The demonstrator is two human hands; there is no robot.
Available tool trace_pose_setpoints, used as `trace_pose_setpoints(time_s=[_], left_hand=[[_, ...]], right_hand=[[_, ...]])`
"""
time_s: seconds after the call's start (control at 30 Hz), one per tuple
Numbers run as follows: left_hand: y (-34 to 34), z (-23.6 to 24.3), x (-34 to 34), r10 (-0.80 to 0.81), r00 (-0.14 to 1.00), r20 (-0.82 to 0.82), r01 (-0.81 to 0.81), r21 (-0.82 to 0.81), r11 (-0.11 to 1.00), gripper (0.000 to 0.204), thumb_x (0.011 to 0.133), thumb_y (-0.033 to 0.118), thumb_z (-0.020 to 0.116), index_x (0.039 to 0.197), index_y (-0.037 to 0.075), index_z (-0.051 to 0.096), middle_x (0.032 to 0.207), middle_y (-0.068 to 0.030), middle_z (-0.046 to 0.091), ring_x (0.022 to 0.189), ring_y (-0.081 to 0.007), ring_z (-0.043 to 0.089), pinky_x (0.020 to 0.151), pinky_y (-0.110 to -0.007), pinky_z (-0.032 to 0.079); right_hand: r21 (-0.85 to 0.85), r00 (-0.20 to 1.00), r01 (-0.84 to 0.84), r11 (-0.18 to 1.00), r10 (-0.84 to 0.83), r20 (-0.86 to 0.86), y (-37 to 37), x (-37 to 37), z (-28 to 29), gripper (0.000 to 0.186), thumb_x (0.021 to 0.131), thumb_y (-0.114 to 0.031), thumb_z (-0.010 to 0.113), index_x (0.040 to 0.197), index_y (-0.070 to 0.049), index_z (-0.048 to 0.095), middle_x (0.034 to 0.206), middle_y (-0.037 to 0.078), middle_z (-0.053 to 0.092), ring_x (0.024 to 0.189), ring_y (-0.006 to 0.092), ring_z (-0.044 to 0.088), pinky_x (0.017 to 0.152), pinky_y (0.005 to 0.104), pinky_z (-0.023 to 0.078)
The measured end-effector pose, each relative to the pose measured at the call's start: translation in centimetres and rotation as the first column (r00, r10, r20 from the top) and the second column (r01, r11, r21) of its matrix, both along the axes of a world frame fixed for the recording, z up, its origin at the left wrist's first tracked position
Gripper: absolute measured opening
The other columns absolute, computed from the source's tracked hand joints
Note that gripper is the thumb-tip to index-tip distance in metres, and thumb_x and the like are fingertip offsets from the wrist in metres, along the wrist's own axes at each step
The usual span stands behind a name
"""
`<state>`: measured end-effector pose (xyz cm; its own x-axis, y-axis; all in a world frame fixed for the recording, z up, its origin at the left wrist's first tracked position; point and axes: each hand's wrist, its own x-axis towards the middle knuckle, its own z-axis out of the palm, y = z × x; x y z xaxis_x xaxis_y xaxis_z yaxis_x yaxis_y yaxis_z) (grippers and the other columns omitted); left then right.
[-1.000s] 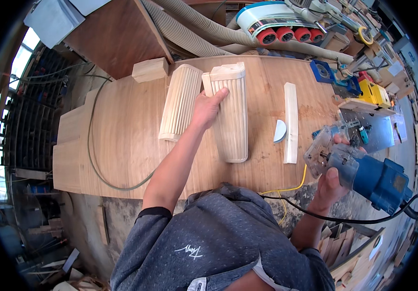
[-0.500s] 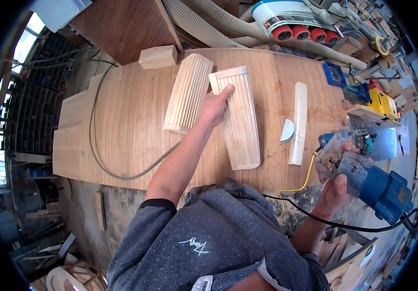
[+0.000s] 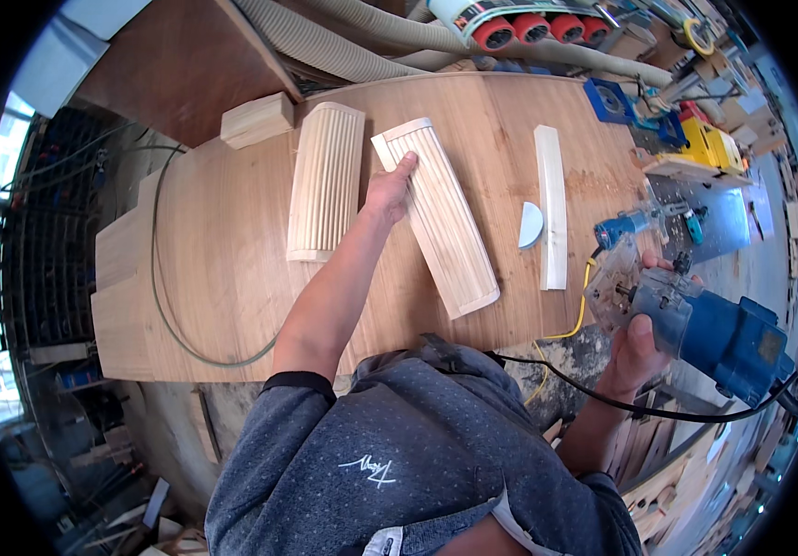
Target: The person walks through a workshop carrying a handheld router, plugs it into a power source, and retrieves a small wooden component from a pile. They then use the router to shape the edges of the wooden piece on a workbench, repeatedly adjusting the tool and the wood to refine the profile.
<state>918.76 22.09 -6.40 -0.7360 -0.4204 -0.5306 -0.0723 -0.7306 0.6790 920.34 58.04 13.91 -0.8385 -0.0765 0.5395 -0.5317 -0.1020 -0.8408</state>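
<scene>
My left hand grips the left edge of a fluted wooden panel, its thumb lying on the grooved face and its other fingers mostly hidden. That panel rests at a slant on the wooden bench, its near end pointing right. To its left, apart from it, lies a similar fluted panel with rounded end strips. In my right hand is a blue trim router, held off the right side of the bench. Its clear base and metal bit face left, and a black cord runs from its rear toward my waist.
On the wooden bench sit a wood block, a pale wood strip and a light blue half-disc. Another blue power tool with a yellow cord lies at the right edge. A green hose curves across the left side.
My view has turned a little, shifting the bench things leftward. The held panel slants slightly more against its neighbour. Both hands keep their holds.
</scene>
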Motion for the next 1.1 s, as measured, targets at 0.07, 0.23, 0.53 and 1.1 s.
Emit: trace_pose_setpoints(time_s=[0.07, 0.23, 0.53, 1.1], left_hand=[[0.1, -0.6, -0.9, -0.020, 0.999, 0.047, 0.020, -0.008, 1.000, 0.046, 0.095, 0.024, 0.071, 0.126, -0.008, 0.057, 0.119, -0.0181, 0.068, 0.107, -0.0307, 0.068, 0.092, -0.046, 0.057], [-0.5, -4.9, -1.3, -0.093, 0.990, 0.103, 0.087, 0.057, 0.995, 0.046, 0.097, 0.024, 0.068, 0.129, -0.007, 0.054, 0.126, -0.0173, 0.064, 0.115, -0.0293, 0.065, 0.101, -0.045, 0.053], [5.2, -7.5, 5.5, -0.149, 0.989, 0.025, 0.141, 0.209, 0.968, 0.049, 0.101, 0.025, 0.061, 0.143, 0.006, 0.046, 0.138, -0.0118, 0.058, 0.129, -0.0288, 0.054, 0.110, -0.048, 0.044], [5.6, -1.0, 5.3, -0.056, 0.987, -0.150, 0.086, 0.203, 0.975, 0.056, 0.092, 0.026, 0.072, 0.139, 0.005, 0.050, 0.132, -0.0123, 0.061, 0.124, -0.0285, 0.058, 0.106, -0.047, 0.049]], right_hand=[[-0.024, 1.000, -0.026, 0.999, 0.026, 0.003, 0.6, 0.2, -0.1, 0.090, 0.078, -0.030, 0.083, 0.150, -0.006, 0.034, 0.135, 0.022, 0.053, 0.127, 0.0350, 0.050, 0.114, 0.0508, 0.031], [0.015, 1.000, 0.029, 0.999, -0.029, -0.003, 1.1, 0.6, -0.1, 0.089, 0.080, -0.031, 0.082, 0.150, -0.005, 0.033, 0.136, 0.023, 0.052, 0.127, 0.0356, 0.050, 0.114, 0.0516, 0.031], [0.020, 0.998, 0.045, 0.999, -0.046, 0.038, -0.5, 0.8, -0.6, 0.097, 0.080, -0.038, 0.081, 0.151, -0.001, 0.026, 0.134, 0.026, 0.052, 0.125, 0.0359, 0.050, 0.112, 0.0527, 0.032], [-0.023, 0.998, 0.048, 0.999, -0.047, 0.043, 0.8, 0.9, -0.6, 0.097, 0.079, -0.026, 0.082, 0.153, -0.002, 0.025, 0.133, 0.026, 0.054, 0.123, 0.0347, 0.055, 0.107, 0.0470, 0.043]])
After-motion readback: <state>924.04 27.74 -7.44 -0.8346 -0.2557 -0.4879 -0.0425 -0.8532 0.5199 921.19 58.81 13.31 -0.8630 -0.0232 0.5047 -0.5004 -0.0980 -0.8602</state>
